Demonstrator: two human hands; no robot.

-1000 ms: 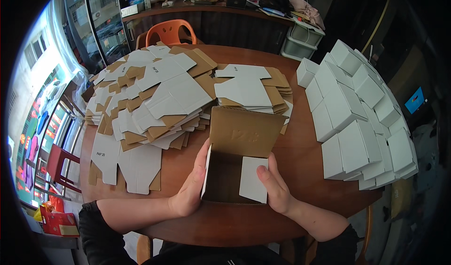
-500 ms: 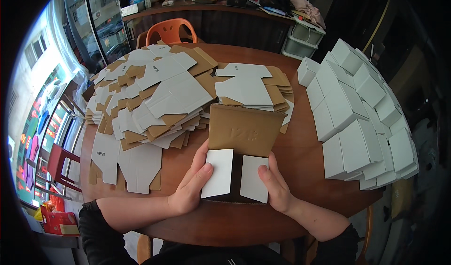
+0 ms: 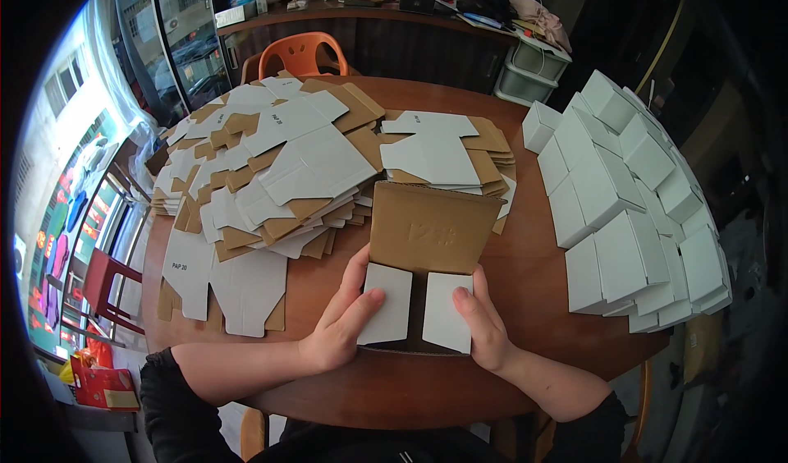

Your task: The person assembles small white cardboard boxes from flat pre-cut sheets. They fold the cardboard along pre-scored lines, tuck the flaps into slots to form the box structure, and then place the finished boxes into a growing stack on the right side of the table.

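Between my hands is a small cardboard box (image 3: 435, 233), white outside and brown inside, its lid raised at the far side. Two white side flaps fold in over the top, with a dark gap between them. My left hand (image 3: 341, 315) grips the left side, its thumb on the left flap. On the right side, my right hand (image 3: 484, 319) holds on with its thumb pressing the other flap. The fingers under and behind the box are partly hidden.
Flat unfolded box blanks (image 3: 312, 167) lie heaped at the left of the round wooden table (image 3: 525, 274), with a smaller stack (image 3: 431, 155) at the far middle. Folded white boxes (image 3: 607, 192) are piled up at the right. Beyond the table stands an orange chair (image 3: 304, 52).
The two side flaps lie a little lower and closer together under my thumbs. The whole view has shifted slightly; both hands keep hold of the box.
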